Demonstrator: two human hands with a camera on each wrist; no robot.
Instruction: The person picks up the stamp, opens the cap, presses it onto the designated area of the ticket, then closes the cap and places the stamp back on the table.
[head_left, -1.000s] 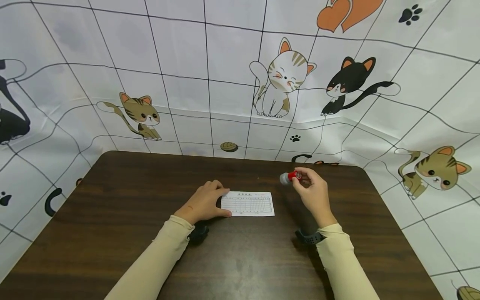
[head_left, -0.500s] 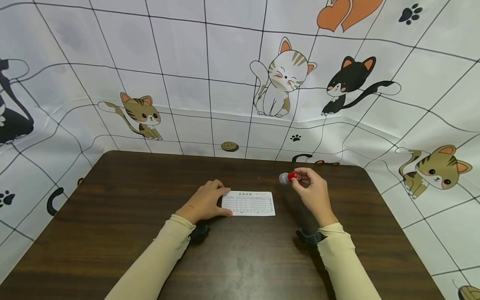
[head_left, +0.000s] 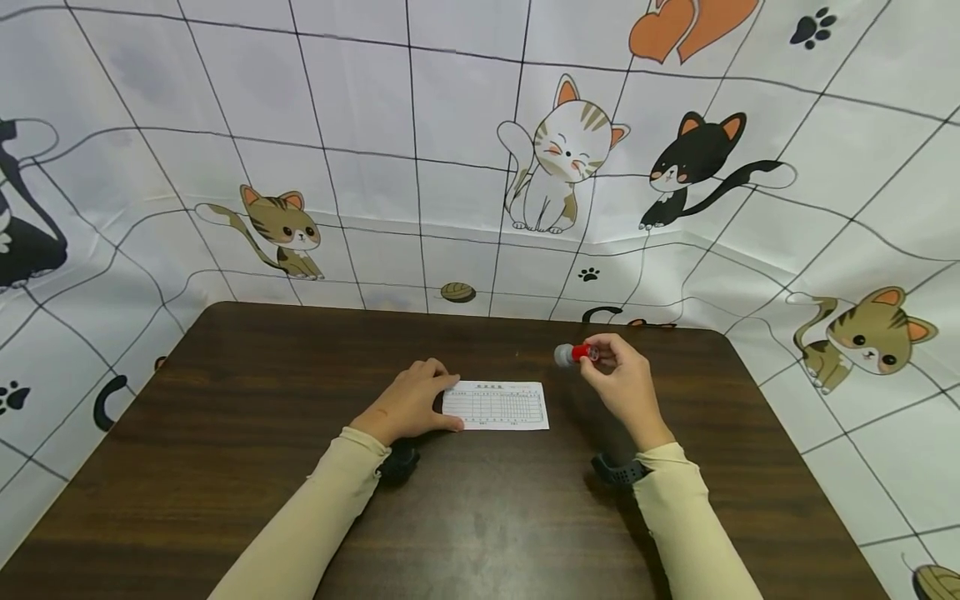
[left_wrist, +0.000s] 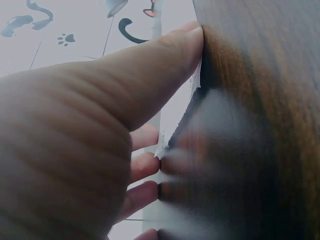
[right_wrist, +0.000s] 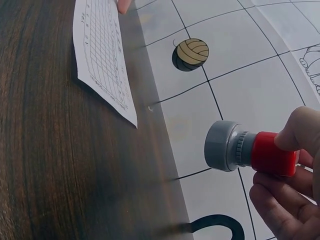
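A printed paper form (head_left: 498,406) with a ruled grid lies on the dark wooden table. My left hand (head_left: 411,402) rests at its left end, thumb at the near corner and a fingertip at the far corner. In the left wrist view the straight thumb (left_wrist: 165,60) presses on the paper, with the other fingertips down on the table. Right of the form, my right hand (head_left: 624,385) pinches a round stamp (right_wrist: 272,152) by its red handle. The stamp's wide grey head points left, held sideways above the table.
The brown table (head_left: 247,433) spreads around both hands. Behind and beside it hangs a white sheet (head_left: 367,100) with a line grid and cartoon cats. A dark strap (head_left: 621,473) sits on the right wrist.
The right hand has shifted very slightly left with the stamp. The left hand and the form hold their places.
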